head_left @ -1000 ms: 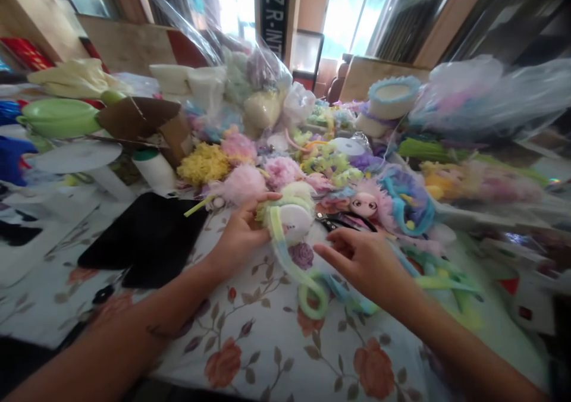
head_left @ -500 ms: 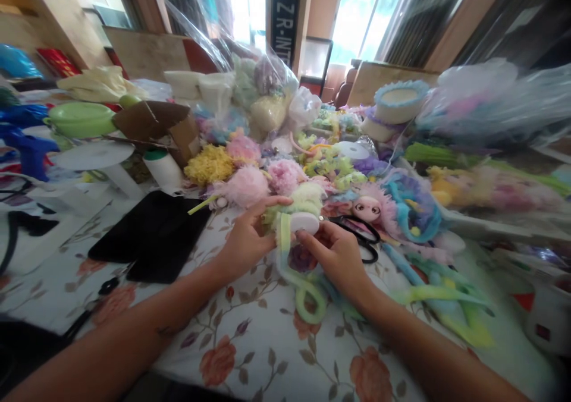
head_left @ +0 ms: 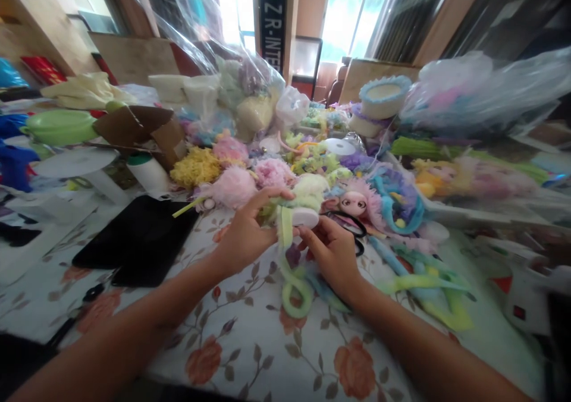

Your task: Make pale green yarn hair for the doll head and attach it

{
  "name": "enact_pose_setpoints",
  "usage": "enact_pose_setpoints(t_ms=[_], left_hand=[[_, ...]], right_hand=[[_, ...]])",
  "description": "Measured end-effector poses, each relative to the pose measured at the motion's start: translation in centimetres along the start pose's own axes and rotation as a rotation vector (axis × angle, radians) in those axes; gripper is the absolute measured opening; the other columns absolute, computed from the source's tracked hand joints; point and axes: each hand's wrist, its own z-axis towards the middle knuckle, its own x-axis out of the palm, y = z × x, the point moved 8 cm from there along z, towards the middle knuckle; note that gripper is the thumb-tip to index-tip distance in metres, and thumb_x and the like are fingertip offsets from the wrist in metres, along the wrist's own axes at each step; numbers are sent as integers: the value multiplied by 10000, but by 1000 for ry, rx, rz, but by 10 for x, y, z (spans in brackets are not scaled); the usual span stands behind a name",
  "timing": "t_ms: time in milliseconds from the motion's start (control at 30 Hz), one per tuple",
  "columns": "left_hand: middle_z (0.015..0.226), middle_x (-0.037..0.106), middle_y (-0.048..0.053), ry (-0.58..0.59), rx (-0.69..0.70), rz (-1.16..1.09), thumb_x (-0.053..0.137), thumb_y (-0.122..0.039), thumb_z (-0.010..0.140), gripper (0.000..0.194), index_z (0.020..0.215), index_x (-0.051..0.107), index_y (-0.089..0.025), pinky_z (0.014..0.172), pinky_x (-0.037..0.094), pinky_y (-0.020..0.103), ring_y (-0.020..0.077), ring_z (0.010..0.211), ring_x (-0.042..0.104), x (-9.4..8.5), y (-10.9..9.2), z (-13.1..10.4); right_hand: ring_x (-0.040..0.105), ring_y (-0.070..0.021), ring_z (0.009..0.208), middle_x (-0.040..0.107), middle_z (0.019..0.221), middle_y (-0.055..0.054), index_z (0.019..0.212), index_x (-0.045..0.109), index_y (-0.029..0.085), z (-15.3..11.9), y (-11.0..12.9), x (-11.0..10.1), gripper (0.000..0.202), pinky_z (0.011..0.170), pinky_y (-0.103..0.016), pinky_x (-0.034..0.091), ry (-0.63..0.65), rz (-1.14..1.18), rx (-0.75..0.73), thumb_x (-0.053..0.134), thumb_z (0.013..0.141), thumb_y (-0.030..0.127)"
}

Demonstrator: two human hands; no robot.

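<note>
Both hands (head_left: pixel 285 244) pinch a fuzzy pale-green bundle (head_left: pixel 308 192) with a flat white disc (head_left: pixel 305 217) above the floral counter (head_left: pixel 250 336).

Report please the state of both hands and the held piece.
Left hand gripping fluffy pale-green piece. Right hand at its white disc. Scissors close beside right hand, partly hidden.

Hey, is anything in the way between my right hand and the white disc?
Nothing visible is: your right hand has its fingertips right by the lower edge of the white disc. The black loops sit off to the side.
</note>
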Motion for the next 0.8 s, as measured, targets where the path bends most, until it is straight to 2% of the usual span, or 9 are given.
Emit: enact_pose_setpoints(t_ms=[100, 167, 267, 367, 467, 533, 633, 700, 800], left_hand=[[1041, 648, 20, -19, 26, 28, 814, -229, 679, 451, 1081, 611, -248, 696, 520, 218, 137, 806, 632, -2, 5, -1], [1038, 651, 20, -55, 93, 89, 790, -200, 707, 424, 1084, 602, -245, 709, 530, 218, 135, 816, 639, -8, 3, -4], [1063, 651, 37, -116, 346, 279, 731, -122, 751, 360, 1071, 605, -230, 834, 539, 257, 162, 951, 643, -16, -14, -9], [1153, 628, 79, -115, 611, 475, 601, -11, 796, 361, 1091, 604, -218, 967, 509, 343, 202, 1114, 607, -14, -27, -15], [1220, 599, 113, -112, 742, 573, 533, 34, 802, 409, 1124, 595, -210, 1027, 482, 423, 244, 1215, 563, -12, -31, -18], [1241, 588, 128, -110, 785, 617, 542, 22, 808, 401, 1135, 594, -204, 1038, 474, 451, 268, 1250, 539, -11, -32, -19], [1238, 587, 137, -119, 788, 690, 539, 7, 823, 386, 1145, 588, -200, 1035, 477, 463, 276, 1257, 532, -12, -32, -16], [1223, 595, 139, -123, 765, 734, 520, 5, 833, 370, 1139, 589, -192, 1028, 482, 463, 271, 1239, 542, -12, -30, -13], [1190, 613, 137, -110, 721, 783, 507, -18, 853, 326, 1121, 600, -179, 1011, 491, 460, 264, 1189, 566, -11, -25, -10]], right_hand=[[574, -136, 569, 637, 650, -4, 843, 641, 171, 1, 0, 3, 308, 544, -248, 427, 23, -11, -3, 604, 876, 475], [578, -139, 605, 639, 680, -6, 845, 646, 175, 0, 4, 7, 300, 567, -252, 425, 46, -10, -2, 574, 899, 461], [585, -153, 670, 643, 734, -15, 870, 655, 181, -5, 9, 17, 294, 611, -270, 434, 122, -17, 36, 510, 936, 428], [620, -182, 849, 661, 919, -41, 959, 603, 199, -16, 17, 28, 212, 762, -308, 478, 201, 63, 50, 560, 912, 401], [591, -200, 1047, 619, 1101, -57, 1074, 486, 231, -25, 25, 36, 334, 918, -348, 463, 190, 241, 62, 674, 836, 370], [593, -194, 1033, 622, 1059, -42, 1089, 413, 250, -29, 26, 45, 404, 887, -347, 480, 202, 380, 121, 697, 814, 335], [606, -164, 818, 605, 854, 19, 1092, 350, 263, -30, 26, 54, 426, 731, -303, 502, 207, 480, 185, 671, 812, 267], [575, -150, 715, 559, 796, 37, 1122, 350, 261, -27, 26, 47, 405, 665, -283, 487, 139, 373, 136, 623, 826, 220], [579, -174, 795, 563, 922, -25, 1143, 427, 238, -20, 39, 28, 335, 706, -303, 478, 51, -24, -88, 555, 845, 153]])
